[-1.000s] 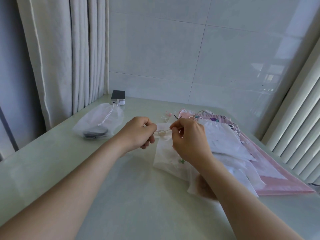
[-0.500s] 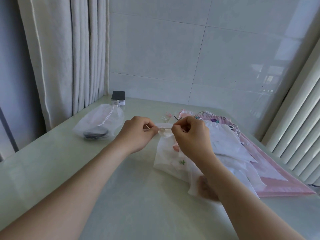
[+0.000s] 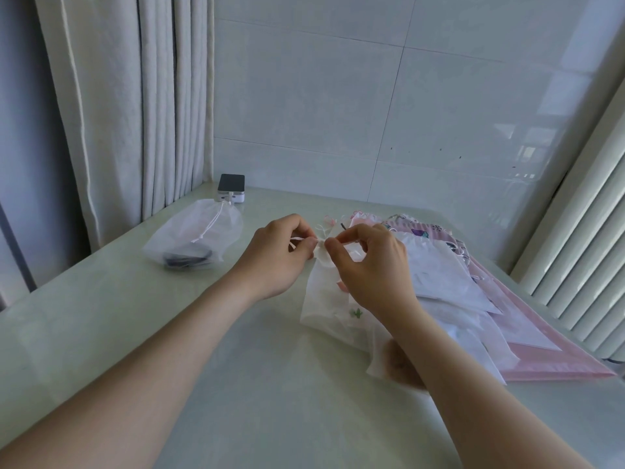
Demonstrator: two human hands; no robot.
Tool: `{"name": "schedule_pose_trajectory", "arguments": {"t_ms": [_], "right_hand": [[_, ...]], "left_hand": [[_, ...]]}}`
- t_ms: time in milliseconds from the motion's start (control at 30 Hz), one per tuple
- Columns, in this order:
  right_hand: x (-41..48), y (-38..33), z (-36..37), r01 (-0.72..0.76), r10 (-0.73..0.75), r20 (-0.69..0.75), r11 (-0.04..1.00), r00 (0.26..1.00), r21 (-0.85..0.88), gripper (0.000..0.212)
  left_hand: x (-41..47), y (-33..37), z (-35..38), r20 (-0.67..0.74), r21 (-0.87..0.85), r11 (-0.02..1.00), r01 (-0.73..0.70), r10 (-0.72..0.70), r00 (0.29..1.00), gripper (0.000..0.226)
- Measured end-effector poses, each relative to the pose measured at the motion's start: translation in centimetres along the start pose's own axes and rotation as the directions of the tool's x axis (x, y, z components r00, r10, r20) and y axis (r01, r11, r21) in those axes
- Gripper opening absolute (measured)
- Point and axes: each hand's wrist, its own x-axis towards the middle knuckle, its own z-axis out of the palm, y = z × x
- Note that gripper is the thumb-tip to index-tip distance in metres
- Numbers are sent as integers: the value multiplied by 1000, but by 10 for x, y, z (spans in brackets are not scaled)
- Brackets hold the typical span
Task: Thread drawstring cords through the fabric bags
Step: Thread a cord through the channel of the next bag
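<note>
Thin white drawstring cord [image 3: 297, 239] pinched by left hand [image 3: 280, 255] and right hand [image 3: 368, 262] at sheer white fabric bag [image 3: 326, 299] mouth — loosen either pinch and it could slip back out

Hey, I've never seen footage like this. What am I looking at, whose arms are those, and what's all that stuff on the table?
There is no machine here. A person wears a camera on the head, so the single picture looks forward and down along their own bare arms. The left hand and right hand meet at the gathered top of a thin white bag lying on the pale table. Both pinch there, the left one on a white cord; I cannot tell how far it is threaded. To the right lies a stack of more bags, white ones over pink. To the left sits a sheer pouch with something dark inside, and behind it a small black-topped box.
</note>
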Motion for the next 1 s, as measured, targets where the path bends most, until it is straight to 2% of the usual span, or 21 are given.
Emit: {"name": "schedule_pose_trajectory", "arguments": {"t_ms": [133, 233, 367, 500, 700, 800, 1000], "right_hand": [[3, 4, 1, -162, 158, 48, 980, 986, 116, 17], [5, 5, 4, -253, 252, 32, 949, 967, 186, 21], [1, 1, 4, -184, 181, 28, 973, 983, 139, 19], [1, -3, 4, -133, 128, 46, 984, 991, 123, 16], [-1, -8, 4, -65, 60, 57, 993, 997, 96, 16], [-4, -8, 4, -75, 70, 76, 995, 995, 66, 16], [-6, -10, 6, -47, 39, 102, 996, 994, 78, 18]], "left_hand": [[1, 1, -1, -20, 20, 1000, 19, -19, 1000, 9], [2, 3, -3, -68, 27, 997, 70, -68, 995, 10], [0, 8, -8, -53, -150, 976, 155, -165, 985, 23], [0, 16, -9, 9, -325, 933, 155, -160, 987, 31], [-1, 19, -3, -154, -356, 935, 6, -64, 986, 32], [-1, 20, 2, -128, -397, 917, 33, -91, 988, 31], [3, 16, 3, -18, -590, 787, 178, -234, 972, 28]]}}
